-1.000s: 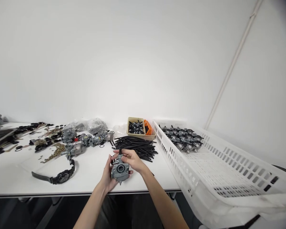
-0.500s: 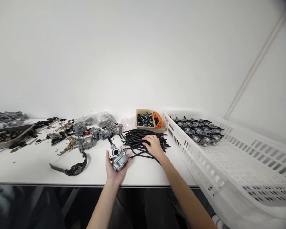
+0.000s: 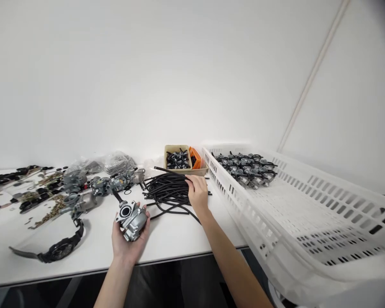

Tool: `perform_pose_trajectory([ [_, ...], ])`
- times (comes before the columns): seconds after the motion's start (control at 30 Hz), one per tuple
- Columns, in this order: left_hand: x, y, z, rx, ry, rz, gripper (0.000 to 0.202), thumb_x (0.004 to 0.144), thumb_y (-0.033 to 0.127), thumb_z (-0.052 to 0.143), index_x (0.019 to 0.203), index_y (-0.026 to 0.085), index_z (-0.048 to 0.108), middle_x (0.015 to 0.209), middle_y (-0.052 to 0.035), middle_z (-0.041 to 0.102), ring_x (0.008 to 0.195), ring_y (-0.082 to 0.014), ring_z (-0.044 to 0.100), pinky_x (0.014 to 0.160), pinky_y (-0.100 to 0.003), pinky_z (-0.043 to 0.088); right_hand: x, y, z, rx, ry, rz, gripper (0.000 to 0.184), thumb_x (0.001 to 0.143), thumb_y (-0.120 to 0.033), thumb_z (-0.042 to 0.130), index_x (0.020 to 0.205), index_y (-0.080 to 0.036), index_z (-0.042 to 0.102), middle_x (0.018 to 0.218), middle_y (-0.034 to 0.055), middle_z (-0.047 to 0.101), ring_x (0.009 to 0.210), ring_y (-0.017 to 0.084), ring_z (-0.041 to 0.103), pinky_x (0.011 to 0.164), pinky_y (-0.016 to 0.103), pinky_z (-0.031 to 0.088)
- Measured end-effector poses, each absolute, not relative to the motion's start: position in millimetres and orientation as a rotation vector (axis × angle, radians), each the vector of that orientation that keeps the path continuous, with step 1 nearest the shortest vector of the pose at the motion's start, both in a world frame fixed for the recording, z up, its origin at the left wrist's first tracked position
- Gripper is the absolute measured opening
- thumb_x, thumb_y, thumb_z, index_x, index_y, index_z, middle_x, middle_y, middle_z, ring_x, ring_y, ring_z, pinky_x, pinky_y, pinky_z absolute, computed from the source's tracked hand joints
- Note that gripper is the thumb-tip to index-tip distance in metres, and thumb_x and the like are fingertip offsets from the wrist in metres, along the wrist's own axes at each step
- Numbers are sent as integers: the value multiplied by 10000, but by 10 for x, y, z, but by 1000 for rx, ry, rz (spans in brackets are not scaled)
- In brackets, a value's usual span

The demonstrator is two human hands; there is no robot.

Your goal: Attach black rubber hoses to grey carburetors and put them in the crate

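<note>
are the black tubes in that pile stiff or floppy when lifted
Probably springy rather than limp: the tube in the right hand sticks out nearly straight. Others in the pile curve, so they likely bend easily. They lie crossed, so neighbours may drag along.

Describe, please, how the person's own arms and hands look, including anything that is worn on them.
The left hand and the right hand are both bare, without gloves. The left forearm and the right forearm are slender and uncovered; no sleeve, wristband or marking shows on them. The upper arms are out of view. I see no rings, though some fingers are partly hidden.
</note>
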State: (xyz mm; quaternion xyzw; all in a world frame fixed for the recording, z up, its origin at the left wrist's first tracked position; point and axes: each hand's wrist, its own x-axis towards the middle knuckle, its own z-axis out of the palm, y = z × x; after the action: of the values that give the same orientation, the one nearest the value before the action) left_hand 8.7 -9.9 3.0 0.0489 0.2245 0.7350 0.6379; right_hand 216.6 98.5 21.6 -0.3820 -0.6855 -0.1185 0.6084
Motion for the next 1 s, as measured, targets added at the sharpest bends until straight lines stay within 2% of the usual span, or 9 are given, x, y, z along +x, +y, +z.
perform_pose_trajectory([
  [0.13,104,-96,34,76,510,1695,384,874,343,410,1079,116,641,966,-135,700,799,-244,684,644,-360,583,2196,1013,213,-809,-1306,-216,351,920,-271,478,1264,-203,486,1047,117,650,910,211,621,798,375,517],
  [0.23,127,-108,75,36,506,1684,390,881,385,418,1050,119,648,945,-133,699,777,-247,682,636,-362,580,2174,1012,200,-792,-1239,-105,401,895,-286,520,1286,-218,467,1082,115,644,868,203,637,813,383,520],
  [0.33,146,-100,105,12,510,1663,389,871,411,458,1040,115,646,942,-137,698,769,-248,681,654,-366,578,2133,988,226,-729,-1228,148,484,871,-301,551,1333,-236,425,1127,113,631,804,180,639,794,366,528],
  [0.47,158,-89,97,32,513,1665,403,872,430,460,1042,114,642,952,-143,696,776,-251,681,655,-369,576,2091,936,293,-660,-1227,691,425,873,-348,524,1276,-213,512,1122,115,651,745,173,652,717,350,537],
  [0.57,158,-85,76,47,526,1680,411,868,453,462,1041,125,641,961,-141,695,793,-260,681,668,-391,574,2055,912,306,-595,-1230,1000,408,836,-348,582,1221,-215,564,1109,101,673,763,176,658,690,331,524],
  [0.63,161,-87,76,49,540,1685,418,866,470,463,1035,130,639,959,-138,695,803,-265,681,679,-404,572,2024,904,295,-597,-1253,1066,358,806,-354,630,1132,-204,620,1050,91,700,787,179,651,702,320,509],
  [0.7,167,-93,87,51,554,1685,422,867,476,462,1027,127,637,951,-136,694,808,-266,680,689,-409,569,1995,902,276,-623,-1272,1080,295,803,-391,635,1004,-178,666,891,79,729,736,170,636,684,307,490],
  [0.83,181,-92,102,49,572,1684,420,862,471,483,1038,120,631,949,-147,688,829,-268,677,720,-414,563,1965,911,247,-675,-1227,1081,331,825,-493,579,849,-170,646,583,20,657,568,143,581,598,276,444],
  [1.0,197,-62,84,75,609,1730,454,867,506,461,1042,119,621,944,-145,687,883,-281,670,758,-451,556,1943,870,256,-612,-1241,1216,345,825,-534,548,806,-191,580,519,-13,589,507,143,558,565,275,427],
])
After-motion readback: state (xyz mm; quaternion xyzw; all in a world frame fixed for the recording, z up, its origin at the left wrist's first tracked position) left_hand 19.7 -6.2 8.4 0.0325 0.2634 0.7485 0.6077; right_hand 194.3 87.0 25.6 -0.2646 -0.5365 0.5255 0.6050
